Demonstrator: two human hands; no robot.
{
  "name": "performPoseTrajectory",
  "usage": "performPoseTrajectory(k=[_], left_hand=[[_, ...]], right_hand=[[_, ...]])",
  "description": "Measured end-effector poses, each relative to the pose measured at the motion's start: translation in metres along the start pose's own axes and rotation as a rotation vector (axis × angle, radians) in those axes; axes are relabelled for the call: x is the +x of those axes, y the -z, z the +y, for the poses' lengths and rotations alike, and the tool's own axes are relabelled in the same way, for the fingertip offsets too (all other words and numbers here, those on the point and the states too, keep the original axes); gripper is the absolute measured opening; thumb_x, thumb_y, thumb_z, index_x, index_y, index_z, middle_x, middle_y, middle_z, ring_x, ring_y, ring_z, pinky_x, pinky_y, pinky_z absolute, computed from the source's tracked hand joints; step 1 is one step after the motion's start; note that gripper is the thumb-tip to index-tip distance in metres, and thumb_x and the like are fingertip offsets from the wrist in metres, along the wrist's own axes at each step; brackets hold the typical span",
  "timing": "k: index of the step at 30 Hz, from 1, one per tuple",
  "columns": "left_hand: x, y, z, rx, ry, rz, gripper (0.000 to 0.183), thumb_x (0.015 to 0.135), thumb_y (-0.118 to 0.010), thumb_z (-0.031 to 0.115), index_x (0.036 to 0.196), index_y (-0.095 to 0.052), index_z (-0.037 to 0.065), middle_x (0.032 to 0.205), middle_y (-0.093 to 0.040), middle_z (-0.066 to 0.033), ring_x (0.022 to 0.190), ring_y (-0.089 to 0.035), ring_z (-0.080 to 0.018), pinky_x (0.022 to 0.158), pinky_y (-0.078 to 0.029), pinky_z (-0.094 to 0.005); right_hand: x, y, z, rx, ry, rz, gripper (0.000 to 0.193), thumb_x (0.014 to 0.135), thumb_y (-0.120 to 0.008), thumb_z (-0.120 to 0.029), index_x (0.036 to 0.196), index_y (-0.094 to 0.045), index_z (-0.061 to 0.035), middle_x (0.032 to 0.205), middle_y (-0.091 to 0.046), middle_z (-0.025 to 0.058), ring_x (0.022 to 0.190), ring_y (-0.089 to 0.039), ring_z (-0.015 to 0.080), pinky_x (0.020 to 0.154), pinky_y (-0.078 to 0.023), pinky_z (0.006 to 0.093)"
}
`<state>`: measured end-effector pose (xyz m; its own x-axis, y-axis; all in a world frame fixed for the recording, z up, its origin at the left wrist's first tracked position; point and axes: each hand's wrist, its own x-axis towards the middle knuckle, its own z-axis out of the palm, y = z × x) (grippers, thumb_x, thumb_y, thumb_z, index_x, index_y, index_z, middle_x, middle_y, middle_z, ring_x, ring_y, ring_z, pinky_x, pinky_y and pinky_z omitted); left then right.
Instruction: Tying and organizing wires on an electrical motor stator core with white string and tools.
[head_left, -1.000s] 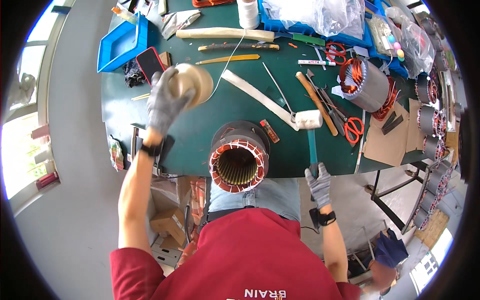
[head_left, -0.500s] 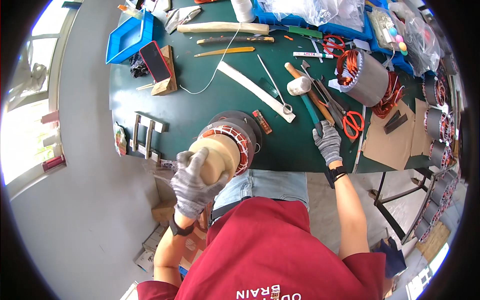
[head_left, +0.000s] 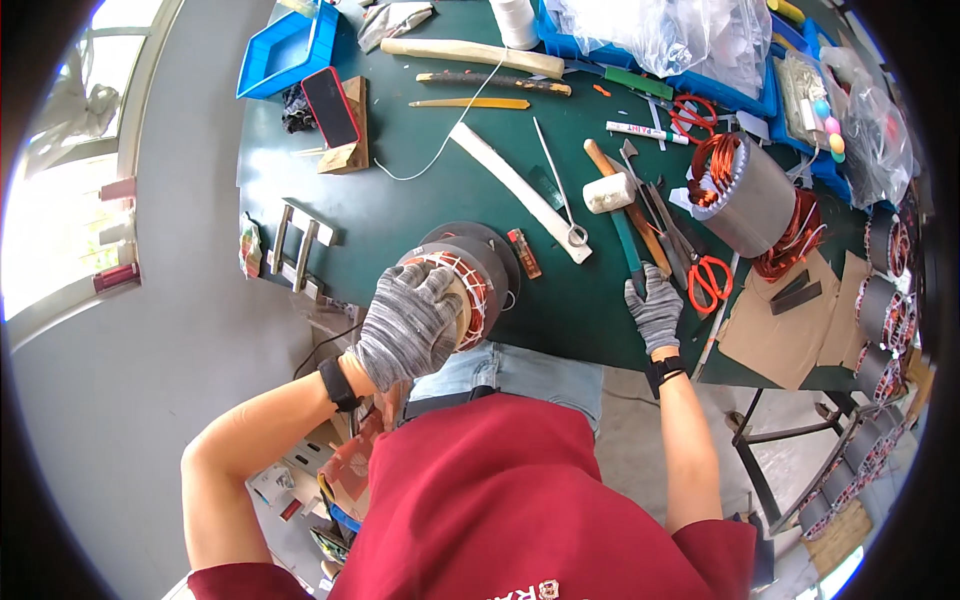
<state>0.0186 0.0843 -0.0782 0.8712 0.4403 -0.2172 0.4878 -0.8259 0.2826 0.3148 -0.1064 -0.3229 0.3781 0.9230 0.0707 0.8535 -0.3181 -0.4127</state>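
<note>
Head view, left hand: gloved left hand (head_left: 408, 325) is cupped over the near face of the motor stator (head_left: 468, 275), fingers closed round a pale roll of tape, mostly hidden under the glove.
Head view, right hand: gloved right hand (head_left: 655, 308) lies flat with fingers spread on the green table (head_left: 400, 220), just touching the green handle of the white-headed mallet (head_left: 617, 212); it holds nothing.
Stator position: it sits at the table's near edge, right in front of the person's lap, copper winding ends showing red at its rim.
Risk, stator: so close to the edge, a hard push from the left hand could tip it or slide it off toward the lap.
Risk, windings: pressure on the exposed copper could bend or scrape the wires.
Risk, clutter: red scissors (head_left: 709, 280) and pliers lie just beside the right hand; a blind grab for the mallet could catch a blade.
Risk, phone: red phone (head_left: 330, 106) leans on a wooden block (head_left: 349, 133), and a knock to the table could topple it.
</note>
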Motion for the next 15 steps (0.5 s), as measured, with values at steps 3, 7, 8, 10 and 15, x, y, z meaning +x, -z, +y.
performPoseTrajectory(k=[3,7,8,10,15], left_hand=[[0.002,-0.001,0.002,-0.002,0.004,0.003,0.028,0.065,-0.060,0.017,0.089,-0.065,0.004,0.108,-0.058,-0.0185,0.099,-0.054,-0.0380,0.084,-0.041,-0.0513],[0.001,-0.009,0.002,-0.110,0.049,0.216,0.024,0.070,-0.062,0.020,0.088,-0.064,0.004,0.103,-0.059,-0.0166,0.093,-0.056,-0.0370,0.084,-0.043,-0.0507],[-0.001,-0.012,0.002,-0.113,0.047,0.223,0.024,0.070,-0.062,0.020,0.088,-0.064,0.004,0.103,-0.059,-0.0166,0.093,-0.056,-0.0370,0.084,-0.043,-0.0507],[-0.010,-0.019,0.001,-0.110,0.078,0.396,0.028,0.068,-0.062,0.013,0.094,-0.060,0.004,0.099,-0.058,-0.0159,0.087,-0.056,-0.0371,0.077,-0.044,-0.0483],[-0.014,-0.023,0.005,-0.171,0.107,0.426,0.029,0.067,-0.066,0.015,0.095,-0.061,0.007,0.097,-0.058,-0.0138,0.088,-0.057,-0.0348,0.077,-0.045,-0.0477]], right_hand=[[-0.002,-0.002,0.005,0.002,0.039,0.038,0.041,0.079,-0.065,-0.033,0.111,-0.060,-0.0073,0.090,-0.064,0.0144,0.076,-0.063,0.0309,0.069,-0.051,0.0409],[0.000,0.009,-0.006,0.080,-0.055,-0.007,0.049,0.080,-0.065,-0.034,0.119,-0.054,-0.0077,0.099,-0.063,0.0157,0.085,-0.062,0.0327,0.076,-0.050,0.0417],[0.002,0.012,-0.016,0.144,-0.114,0.003,0.051,0.080,-0.065,-0.034,0.121,-0.052,-0.0077,0.104,-0.061,0.0169,0.091,-0.061,0.0340,0.079,-0.049,0.0426],[0.014,0.020,-0.057,0.000,-0.075,0.115,0.049,0.082,-0.061,-0.033,0.123,-0.050,-0.0087,0.111,-0.052,0.0189,0.104,-0.050,0.0356,0.093,-0.039,0.0479],[0.064,-0.021,-0.158,0.032,0.172,0.012,0.049,0.082,-0.059,-0.035,0.122,-0.051,-0.0078,0.121,-0.049,0.0178,0.111,-0.047,0.0337,0.095,-0.037,0.0471]])
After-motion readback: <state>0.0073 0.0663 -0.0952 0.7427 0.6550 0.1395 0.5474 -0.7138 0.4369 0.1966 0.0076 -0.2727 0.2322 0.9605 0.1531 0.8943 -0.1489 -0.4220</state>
